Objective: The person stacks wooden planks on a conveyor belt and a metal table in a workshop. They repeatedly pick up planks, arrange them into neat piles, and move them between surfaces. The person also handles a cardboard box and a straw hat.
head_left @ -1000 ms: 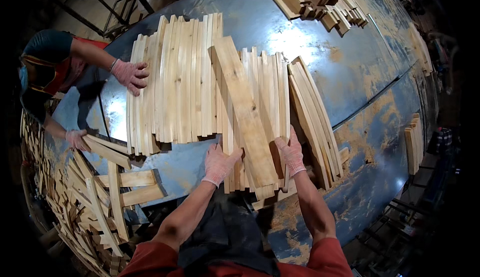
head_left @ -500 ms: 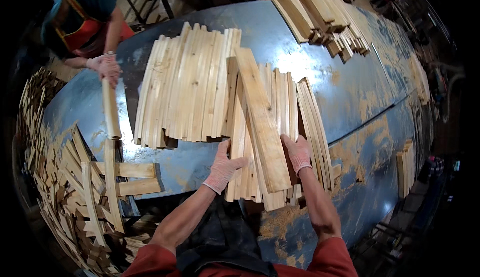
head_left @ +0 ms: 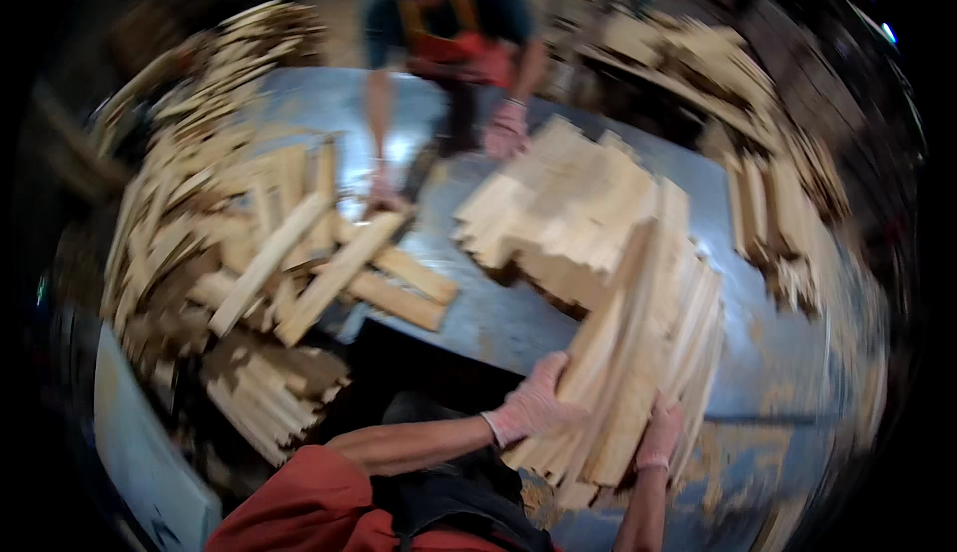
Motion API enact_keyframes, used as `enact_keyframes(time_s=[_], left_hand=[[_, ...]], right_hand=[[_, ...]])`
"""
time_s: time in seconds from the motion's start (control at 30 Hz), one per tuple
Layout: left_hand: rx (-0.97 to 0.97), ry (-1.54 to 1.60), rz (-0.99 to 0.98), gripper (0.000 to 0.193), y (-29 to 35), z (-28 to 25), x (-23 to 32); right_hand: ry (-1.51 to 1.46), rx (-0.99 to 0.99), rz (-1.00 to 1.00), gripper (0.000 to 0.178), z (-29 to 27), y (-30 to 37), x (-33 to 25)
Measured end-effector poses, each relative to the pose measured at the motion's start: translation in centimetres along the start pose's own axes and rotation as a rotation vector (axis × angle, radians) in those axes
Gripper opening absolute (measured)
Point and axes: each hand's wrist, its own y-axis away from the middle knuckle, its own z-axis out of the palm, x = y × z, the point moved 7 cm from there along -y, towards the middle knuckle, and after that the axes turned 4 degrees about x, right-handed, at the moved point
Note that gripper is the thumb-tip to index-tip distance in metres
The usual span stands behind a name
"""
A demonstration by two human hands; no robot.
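Observation:
My left hand (head_left: pixel 541 405), in a pale pinkish work glove, presses against the left side of a bundle of wooden strips (head_left: pixel 626 378). My right hand (head_left: pixel 660 434), gloved the same way, grips the bundle's right side. Between them the strips lie lengthwise, with a wider board on top. Their near ends point toward my body, and some fingers are hidden behind the wood. Touching the bundle's far left is a wide stack of pale strips (head_left: pixel 563 188) on the metal table (head_left: pixel 478 323). The picture is blurred by motion.
Across the table a co-worker in a red apron (head_left: pixel 461 59) has one gloved hand (head_left: pixel 506 132) by the stack and the other on a strip. Loose wood pieces (head_left: pixel 264 223) heap up at left. More boards (head_left: pixel 783 203) lie at far right. A pale panel (head_left: pixel 150 442) stands lower left.
The view has swung left, so the table's contents sit further right. My hands stay at the bundle's two sides. The co-worker's hands, together on a strip before, are now apart.

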Motion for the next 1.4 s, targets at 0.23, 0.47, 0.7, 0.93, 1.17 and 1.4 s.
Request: enact_keyframes(time_s=[0.23,0.47,0.7,0.93,1.17,1.4], left_hand=[[0.381,0.146,-0.017,0.099,17.4,-7.9,-3.9],[0.879,0.287,-0.063,0.093,40.8,-16.4,-9.5],[1.466,0.234,0.015,0.091,65.1,-25.4,-13.9],[1.659,0.711,0.128,0.064,89.1,-31.5,-15.9],[1.699,-0.273,-0.842,0.063,111.9,-39.0,-25.9],[1.29,0.307,-1.022,0.137,123.5,-52.5,-30.4]], right_hand=[[0.08,-0.391,-0.401,0.033,6.2,9.6,1.3],[0.091,-0.839,-0.317,0.032,16.5,32.0,2.6],[0.315,-1.354,-0.441,0.025,27.6,57.5,5.9],[0.423,-1.874,-0.588,0.036,32.0,87.9,11.7],[0.824,-1.821,-1.266,0.073,34.3,110.1,24.9],[0.428,-1.881,-0.994,0.065,37.0,126.1,29.1]])
